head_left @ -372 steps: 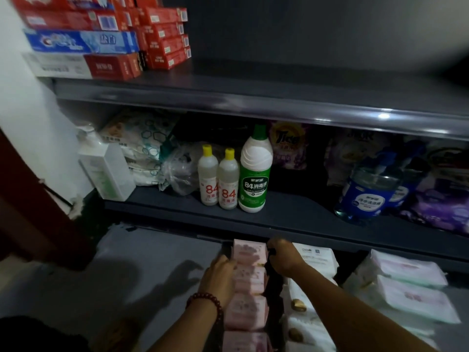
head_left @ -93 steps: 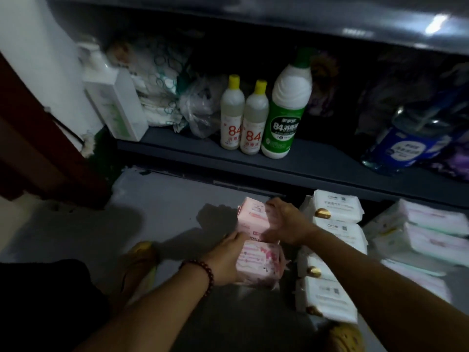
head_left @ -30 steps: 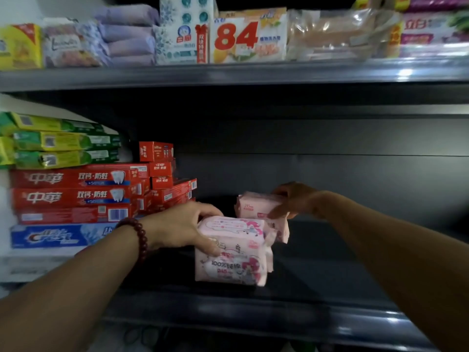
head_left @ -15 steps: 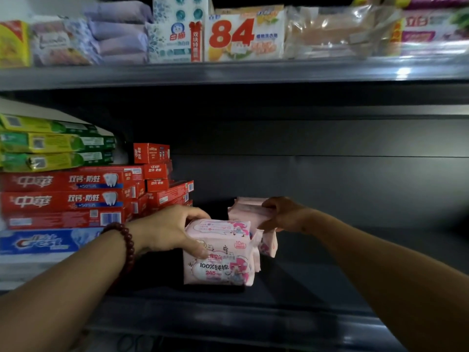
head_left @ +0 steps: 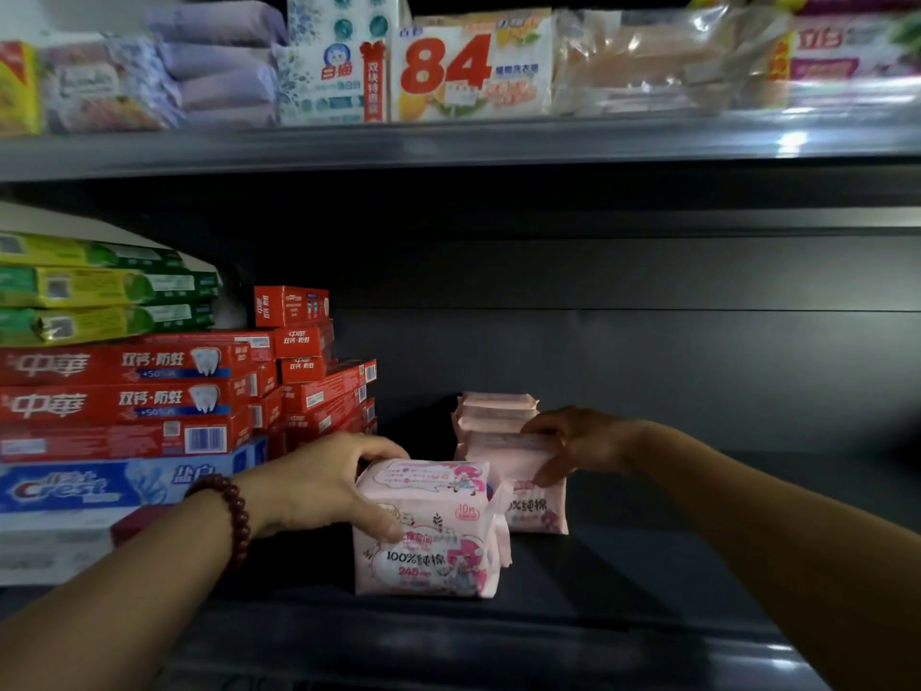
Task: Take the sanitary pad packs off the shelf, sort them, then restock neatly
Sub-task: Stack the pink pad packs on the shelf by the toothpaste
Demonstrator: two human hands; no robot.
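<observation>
– Dim grey shelf [head_left: 673, 556] is carrying toothpaste boxes [head_left: 124, 391] at its left; near them the left hand [head_left: 324, 486] is curling round the front pad pack [head_left: 428, 531], standing upright near the edge.
– Right hand [head_left: 573, 446] is pinching the second pack [head_left: 536, 511] behind it, against the rear row [head_left: 496, 406]. I'm thinking these soft packs are risking a topple if released crooked, one knocking the other off the lip
</observation>
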